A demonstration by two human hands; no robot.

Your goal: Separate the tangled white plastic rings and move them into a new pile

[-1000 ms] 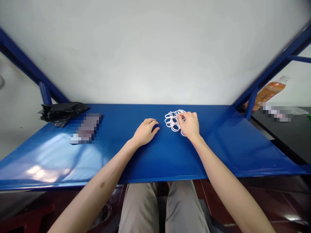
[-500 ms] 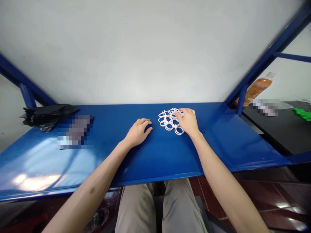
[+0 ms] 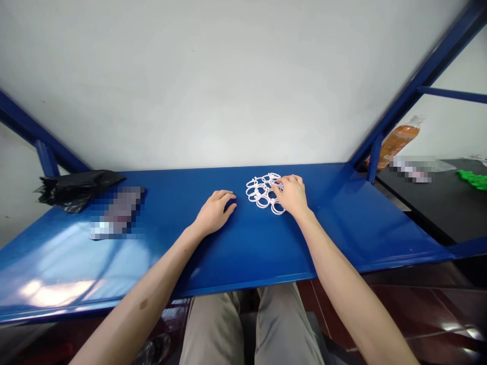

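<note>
A small heap of white plastic rings (image 3: 259,192) lies on the blue table (image 3: 247,243), near its far edge. My right hand (image 3: 291,195) rests on the right side of the heap, fingers curled, with thumb and forefinger pinching one of the rings. My left hand (image 3: 215,210) lies palm down on the table just left of the heap, fingers loosely bent and holding nothing.
A crumpled black plastic bag (image 3: 74,186) and a blurred flat object (image 3: 116,210) lie at the left of the table. Blue frame struts rise at both back corners. An orange bottle (image 3: 395,142) and green pieces (image 3: 474,178) sit on a dark table to the right.
The view has shifted right and slightly up. My right hand stays on the rings, its fingers working at the heap. My left hand has not moved on the table.
</note>
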